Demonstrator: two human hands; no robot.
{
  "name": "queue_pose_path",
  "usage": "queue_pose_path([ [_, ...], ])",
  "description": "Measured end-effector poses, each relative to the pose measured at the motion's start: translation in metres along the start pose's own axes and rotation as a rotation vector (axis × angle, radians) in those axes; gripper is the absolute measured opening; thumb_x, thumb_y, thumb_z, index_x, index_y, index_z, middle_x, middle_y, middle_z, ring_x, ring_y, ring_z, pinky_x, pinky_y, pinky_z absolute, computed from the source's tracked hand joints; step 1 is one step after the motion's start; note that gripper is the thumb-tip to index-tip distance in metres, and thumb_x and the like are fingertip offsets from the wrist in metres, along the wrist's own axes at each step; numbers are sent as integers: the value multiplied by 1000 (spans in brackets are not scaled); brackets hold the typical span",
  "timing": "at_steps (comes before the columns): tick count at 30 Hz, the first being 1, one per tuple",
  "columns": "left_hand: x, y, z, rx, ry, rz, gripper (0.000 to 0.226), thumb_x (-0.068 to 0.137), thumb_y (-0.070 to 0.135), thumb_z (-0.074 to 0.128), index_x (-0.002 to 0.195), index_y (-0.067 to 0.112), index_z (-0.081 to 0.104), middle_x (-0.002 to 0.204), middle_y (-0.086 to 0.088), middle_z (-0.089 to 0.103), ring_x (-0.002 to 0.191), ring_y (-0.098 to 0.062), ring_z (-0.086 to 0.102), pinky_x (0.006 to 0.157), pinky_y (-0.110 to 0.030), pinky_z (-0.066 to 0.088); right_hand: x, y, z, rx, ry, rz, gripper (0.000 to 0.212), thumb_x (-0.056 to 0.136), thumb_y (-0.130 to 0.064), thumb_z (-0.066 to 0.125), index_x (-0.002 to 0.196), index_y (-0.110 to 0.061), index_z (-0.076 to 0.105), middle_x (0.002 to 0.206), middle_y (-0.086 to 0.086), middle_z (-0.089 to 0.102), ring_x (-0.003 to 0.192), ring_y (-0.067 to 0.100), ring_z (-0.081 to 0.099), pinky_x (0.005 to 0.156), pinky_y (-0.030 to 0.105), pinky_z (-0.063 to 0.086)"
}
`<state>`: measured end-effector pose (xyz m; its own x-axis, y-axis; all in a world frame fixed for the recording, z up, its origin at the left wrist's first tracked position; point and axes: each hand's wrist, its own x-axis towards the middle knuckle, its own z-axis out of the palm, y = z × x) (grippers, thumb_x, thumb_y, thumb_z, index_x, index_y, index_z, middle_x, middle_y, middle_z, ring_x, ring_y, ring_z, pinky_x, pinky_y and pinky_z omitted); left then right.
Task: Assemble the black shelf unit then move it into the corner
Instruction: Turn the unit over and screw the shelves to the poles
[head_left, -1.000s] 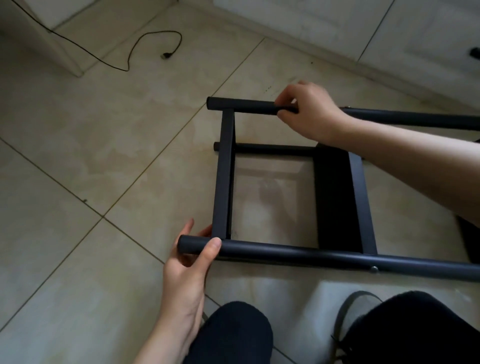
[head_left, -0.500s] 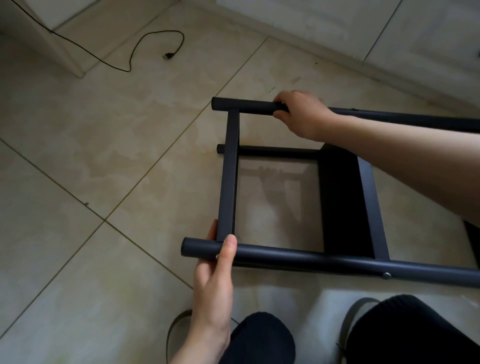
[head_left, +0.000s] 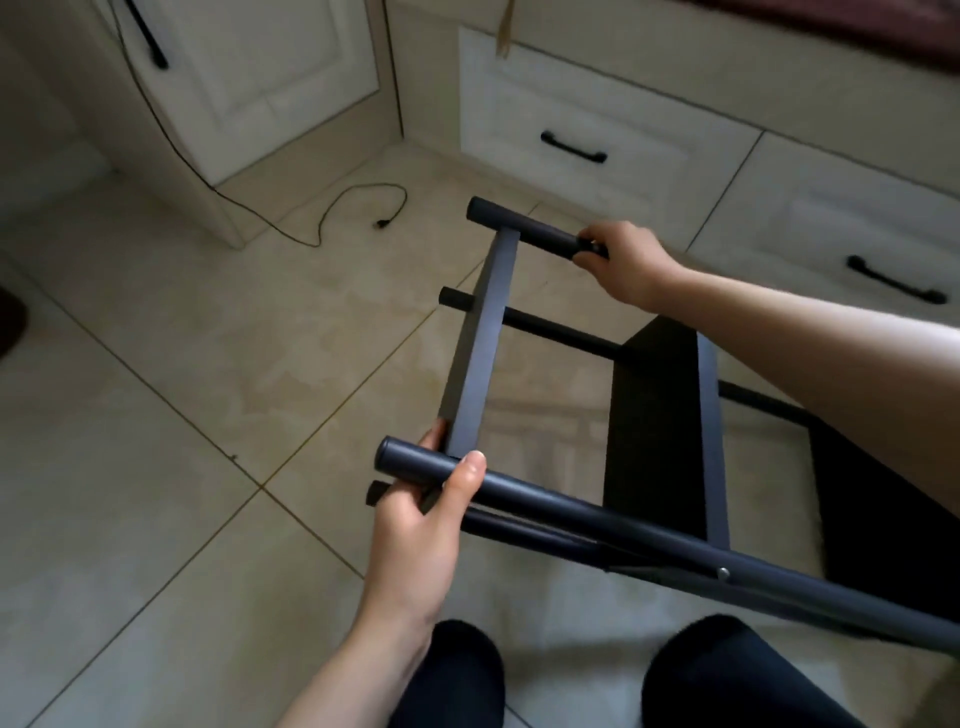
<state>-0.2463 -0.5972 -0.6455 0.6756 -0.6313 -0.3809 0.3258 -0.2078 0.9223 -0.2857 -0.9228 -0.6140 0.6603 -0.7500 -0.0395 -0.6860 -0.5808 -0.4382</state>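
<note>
The black shelf unit (head_left: 483, 338) lies tipped on its side above the tiled floor, its round tube legs running from left to lower right and flat crossbars between them. My left hand (head_left: 426, 514) grips the near tube close to its left end, thumb over the top. My right hand (head_left: 621, 265) grips the far tube a little in from its end. A black shelf panel (head_left: 660, 426) sits between the tubes to the right. The unit's right end runs out of view.
White cabinets with black handles (head_left: 574, 148) stand along the far side. A black cable with a plug (head_left: 382, 223) trails over the floor at upper left. My dark-trousered knees (head_left: 727, 675) are at the bottom edge. Open tiled floor lies to the left.
The view has swung upward and the cabinets have come into sight. The left end of the shelf unit has risen and tilted, with both hands still gripping the same tubes.
</note>
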Motion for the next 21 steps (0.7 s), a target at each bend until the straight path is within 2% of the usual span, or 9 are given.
queue_pose_path([
  [3,-5,43,-4,59,-28,84,84,59,70,68,135,38,57,108,36,68,105,18,58,75,2,42,-3,-17,-41,25,73,-2,28,100,-20,52,125,-8,61,99,5,57,83,20,50,72,28,36],
  [6,-13,87,-8,109,-47,156,73,59,72,67,129,51,56,112,28,69,112,14,57,84,-6,39,-7,-35,-80,71,149,1,27,100,-21,53,122,-9,63,103,9,61,84,21,51,72,28,35],
  [8,-18,117,-10,131,-58,237,77,60,69,67,132,46,56,116,23,67,116,9,57,88,-9,37,-12,-45,-106,106,197,16,27,99,-21,54,123,-11,63,105,11,63,86,23,52,72,30,36],
  [11,-28,160,-8,175,-50,357,82,60,65,68,136,36,58,116,20,68,112,10,59,85,-6,42,-20,-58,-142,164,249,51,28,98,-23,55,123,-13,62,107,11,64,86,23,54,72,30,38],
  [14,-40,194,-7,226,-82,467,75,67,59,67,136,32,59,113,20,68,107,12,61,83,0,45,-36,-61,-177,256,313,89,28,97,-26,56,122,-14,60,111,12,65,90,24,56,75,28,39],
  [18,-64,237,2,327,-147,617,71,70,55,67,134,25,59,117,13,68,111,4,63,95,-9,46,-72,-52,-214,328,396,114,25,96,-23,56,119,-14,59,110,12,66,98,29,61,80,31,46],
  [21,-77,258,11,407,-149,696,59,76,49,69,130,24,62,116,13,68,106,3,64,90,-8,47,-104,-42,-231,398,435,144,23,97,-21,54,120,-15,56,110,10,66,100,28,61,86,37,50],
])
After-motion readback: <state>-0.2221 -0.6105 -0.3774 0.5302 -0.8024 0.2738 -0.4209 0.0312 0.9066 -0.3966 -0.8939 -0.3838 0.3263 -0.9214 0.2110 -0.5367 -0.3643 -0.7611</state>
